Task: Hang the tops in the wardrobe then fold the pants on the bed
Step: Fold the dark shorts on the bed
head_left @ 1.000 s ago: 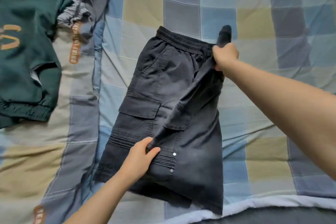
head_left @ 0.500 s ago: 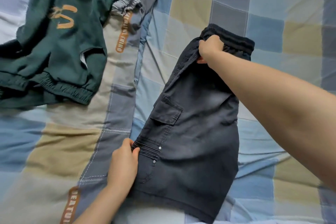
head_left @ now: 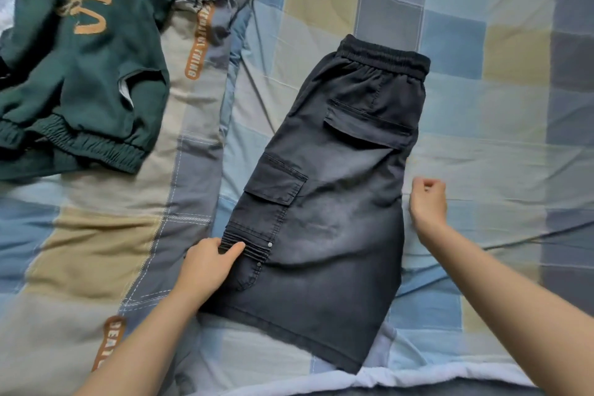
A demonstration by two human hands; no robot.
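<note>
My left hand (head_left: 209,267) pins the dark cargo shorts (head_left: 331,202), folded lengthwise mid-bed (head_left: 482,138); my right hand (head_left: 429,199), at three o'clock, seems curled on nothing. Crossfolding one-handed could skew the stacked legs.

Bare forearms, apparently no sleeves.
</note>
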